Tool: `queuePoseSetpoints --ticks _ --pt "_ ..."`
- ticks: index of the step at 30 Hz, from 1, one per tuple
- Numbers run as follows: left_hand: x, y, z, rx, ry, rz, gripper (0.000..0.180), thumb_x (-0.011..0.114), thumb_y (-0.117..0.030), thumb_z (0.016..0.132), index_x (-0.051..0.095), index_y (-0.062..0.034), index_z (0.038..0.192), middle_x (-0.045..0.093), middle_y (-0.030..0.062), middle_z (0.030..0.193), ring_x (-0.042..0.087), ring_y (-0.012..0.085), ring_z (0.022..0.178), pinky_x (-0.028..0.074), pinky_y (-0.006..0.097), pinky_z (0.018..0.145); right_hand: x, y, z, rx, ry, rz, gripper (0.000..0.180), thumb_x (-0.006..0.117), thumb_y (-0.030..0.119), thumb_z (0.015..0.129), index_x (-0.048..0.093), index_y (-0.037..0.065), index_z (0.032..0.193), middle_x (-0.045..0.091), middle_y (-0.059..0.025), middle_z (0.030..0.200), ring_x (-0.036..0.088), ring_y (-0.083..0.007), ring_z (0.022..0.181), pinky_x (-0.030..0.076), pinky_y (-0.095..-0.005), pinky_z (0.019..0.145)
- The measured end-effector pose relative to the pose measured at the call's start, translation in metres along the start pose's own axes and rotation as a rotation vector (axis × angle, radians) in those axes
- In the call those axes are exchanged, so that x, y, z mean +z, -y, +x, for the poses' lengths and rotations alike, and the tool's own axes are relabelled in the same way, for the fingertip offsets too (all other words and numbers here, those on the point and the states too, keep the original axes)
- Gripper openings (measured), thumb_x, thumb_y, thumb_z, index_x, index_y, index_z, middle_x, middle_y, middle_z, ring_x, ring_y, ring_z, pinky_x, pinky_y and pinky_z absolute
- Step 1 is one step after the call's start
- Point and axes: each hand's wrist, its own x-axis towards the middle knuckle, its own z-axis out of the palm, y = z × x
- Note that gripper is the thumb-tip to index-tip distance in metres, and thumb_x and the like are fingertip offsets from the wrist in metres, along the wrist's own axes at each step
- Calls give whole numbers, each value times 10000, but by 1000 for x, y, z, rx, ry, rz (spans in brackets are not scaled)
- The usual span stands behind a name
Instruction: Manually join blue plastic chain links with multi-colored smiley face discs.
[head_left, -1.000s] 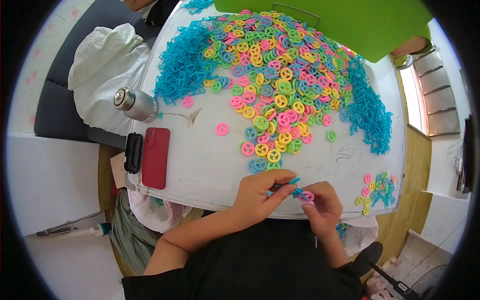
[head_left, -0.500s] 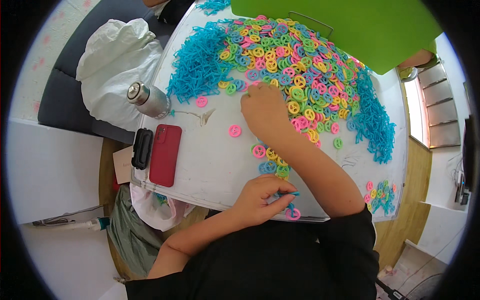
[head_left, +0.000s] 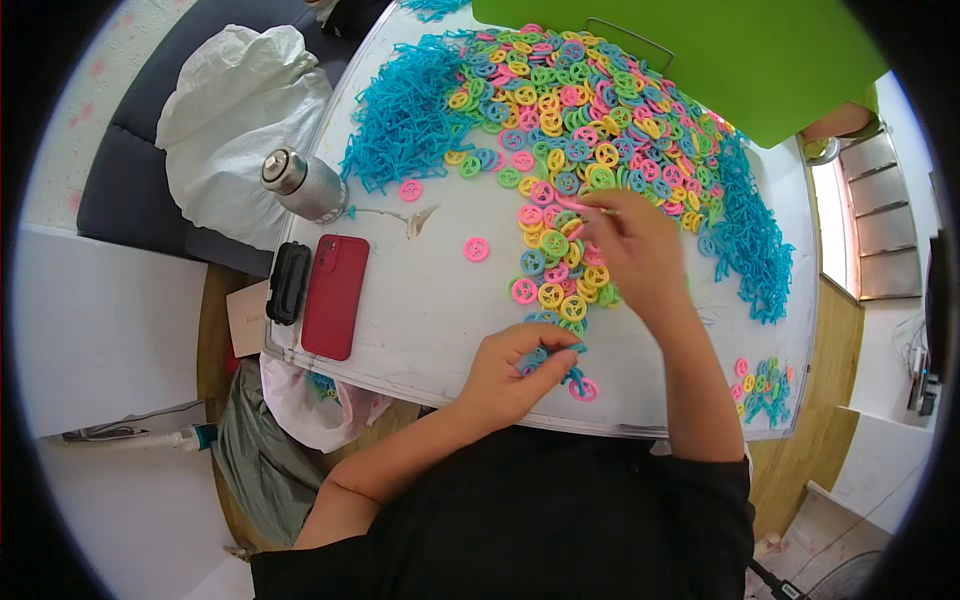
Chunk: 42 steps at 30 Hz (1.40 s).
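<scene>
My left hand (head_left: 515, 372), near the table's front edge, pinches a blue plastic piece (head_left: 574, 376) between thumb and fingers. A pink wheel (head_left: 584, 390) sits at the lower end of that piece. My right hand (head_left: 640, 250) is over the near part of the wheel heap, fingers closed on a pink wheel (head_left: 568, 203) seen nearly edge-on. Small spoked wheels in pink, yellow, green and blue form a large heap (head_left: 600, 130), with a strip of them running down toward my left hand. One loose pink wheel (head_left: 476, 249) lies apart on the white table (head_left: 420, 300).
Piles of blue plastic pieces lie left (head_left: 405, 120) and right (head_left: 752, 240) of the heap. A metal bottle (head_left: 308, 187), red phone (head_left: 335, 300) and black case (head_left: 289, 284) line the left edge. A green board (head_left: 690, 50) stands at the back. A small mixed cluster (head_left: 765, 390) lies front right.
My right hand has moved right and a little nearer, off the heap's left side, and now has a pink wheel at its fingertips. My left hand still holds the blue piece.
</scene>
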Motion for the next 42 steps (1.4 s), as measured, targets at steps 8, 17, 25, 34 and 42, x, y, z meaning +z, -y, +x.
queuePoseSetpoints --ticks 8,17,25,34,42 --pt "15 -15 18 -197 41 -211 175 641 -52 958 647 0 1125 699 55 1027 626 82 891 510 222 719 -66 31 -96 413 113 770 97 652 0 906 656 -31 998 669 -94 918 666 -151 759 524 -252 639" --pt "33 -16 25 -44 96 -210 188 677 -20 929 675 2 1115 716 58 983 655 97 908 517 255 772 -54 27 -108 545 8 1037 110 701 83 910 648 3 964 690 -137 1019 646 -162 915 512 -278 810" --pt "36 -20 23 420 -24 459 187 760 -36 828 712 -38 1008 715 98 882 682 233 778 513 312 699 -46 26 -118 627 -47 1090 148 660 121 956 635 -19 999 696 -144 1011 656 -164 887 530 -302 813" --pt "27 -28 28 244 90 395 167 763 -29 822 719 -39 983 723 95 878 696 216 792 528 312 701 -44 26 -125 542 -104 775 263 632 33 956 617 -31 1212 642 -39 888 622 -96 831 515 -232 765" --pt "27 -19 25 173 120 78 135 745 9 850 712 9 981 730 98 902 695 157 829 536 281 744 -53 28 -143 172 5 469 432 716 -11 867 596 -47 1281 609 -79 1055 612 -121 906 515 -256 794"
